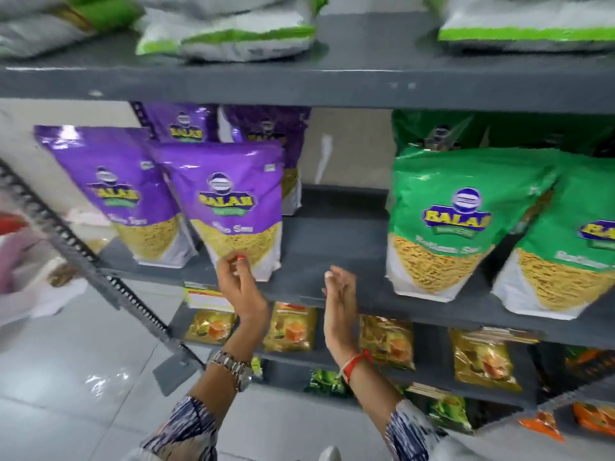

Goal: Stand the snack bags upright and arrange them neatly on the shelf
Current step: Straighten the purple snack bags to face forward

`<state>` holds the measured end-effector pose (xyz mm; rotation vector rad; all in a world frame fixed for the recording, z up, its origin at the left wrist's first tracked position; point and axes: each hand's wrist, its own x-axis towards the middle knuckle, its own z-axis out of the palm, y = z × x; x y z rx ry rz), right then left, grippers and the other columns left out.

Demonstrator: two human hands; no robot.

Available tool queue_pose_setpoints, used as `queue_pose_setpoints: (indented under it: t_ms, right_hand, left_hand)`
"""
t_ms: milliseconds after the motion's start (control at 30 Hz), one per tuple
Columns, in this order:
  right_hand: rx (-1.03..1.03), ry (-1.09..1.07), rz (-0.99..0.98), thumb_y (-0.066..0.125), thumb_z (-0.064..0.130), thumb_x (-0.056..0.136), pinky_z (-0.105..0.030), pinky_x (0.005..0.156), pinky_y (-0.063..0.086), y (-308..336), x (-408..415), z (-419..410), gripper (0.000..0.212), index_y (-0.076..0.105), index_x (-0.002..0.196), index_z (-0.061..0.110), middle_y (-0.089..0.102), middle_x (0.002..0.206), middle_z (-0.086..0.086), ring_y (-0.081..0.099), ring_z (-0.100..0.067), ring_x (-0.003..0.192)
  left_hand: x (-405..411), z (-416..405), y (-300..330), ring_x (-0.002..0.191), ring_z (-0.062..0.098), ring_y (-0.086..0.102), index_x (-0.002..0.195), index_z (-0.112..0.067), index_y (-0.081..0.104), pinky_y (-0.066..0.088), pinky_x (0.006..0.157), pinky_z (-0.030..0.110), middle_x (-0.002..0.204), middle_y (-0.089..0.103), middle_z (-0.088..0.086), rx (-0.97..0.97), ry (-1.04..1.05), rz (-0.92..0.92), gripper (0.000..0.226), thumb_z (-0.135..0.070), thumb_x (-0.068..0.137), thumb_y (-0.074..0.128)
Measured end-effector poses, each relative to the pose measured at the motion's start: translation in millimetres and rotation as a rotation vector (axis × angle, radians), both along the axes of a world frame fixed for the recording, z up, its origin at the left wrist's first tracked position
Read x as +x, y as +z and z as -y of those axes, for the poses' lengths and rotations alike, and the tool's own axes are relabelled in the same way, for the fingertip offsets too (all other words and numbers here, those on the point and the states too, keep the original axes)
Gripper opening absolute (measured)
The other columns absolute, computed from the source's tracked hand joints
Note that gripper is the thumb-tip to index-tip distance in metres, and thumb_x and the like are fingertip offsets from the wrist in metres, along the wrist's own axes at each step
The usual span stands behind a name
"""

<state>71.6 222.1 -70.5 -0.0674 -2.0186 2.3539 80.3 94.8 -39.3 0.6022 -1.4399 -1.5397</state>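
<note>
Purple snack bags stand upright on the grey shelf [332, 261]: one at the left [109, 181], one in front [233, 201], and two more behind [266, 128]. Green snack bags stand at the right, the nearer one [459, 214] leaning a little, another [572, 247] beside it. My left hand [239, 284] is just below the front purple bag, fingers apart, fingertips near its bottom edge. My right hand [339, 301] hovers open in front of the shelf edge, holding nothing, below the gap between the purple and green bags.
White and green sacks [233, 31] lie on the shelf above. Yellow packets [293, 327] hang on the shelf below, with green and orange packs lower down. A slotted metal upright [83, 254] runs diagonally at the left. White tiled floor lies below.
</note>
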Motion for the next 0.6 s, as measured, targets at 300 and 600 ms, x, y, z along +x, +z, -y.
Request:
queue_pose_setpoints:
  t_ms: [300,600]
  right_hand:
    - [-0.013,0.279,0.112,0.059,0.071,0.058,-0.051,0.111,0.035,23.1,-44.0,104.2,0.093,0.032,0.136,0.029,0.044,0.142,-0.016,0.043,-0.026,0.133]
    - [-0.173,0.306,0.046,0.052,0.042,0.084,-0.026,0.085,0.055,24.0,-55.9,123.5,0.052,0.04,0.129,0.02,0.065,0.11,0.005,0.066,-0.009,0.1]
  left_hand:
    - [-8.0,112.2,-4.4,0.132,0.028,0.038,0.132,-0.003,0.037,0.032,0.111,0.042,0.141,0.042,0.016,0.121,-0.247,0.172,0.045,-0.027,0.094,0.039]
    - [-20.8,124.2,-4.6,0.132,0.019,0.041,0.14,-0.02,0.028,0.032,0.113,0.041,0.145,0.041,0.007,0.18,-0.489,0.226,0.069,-0.054,0.081,0.042]
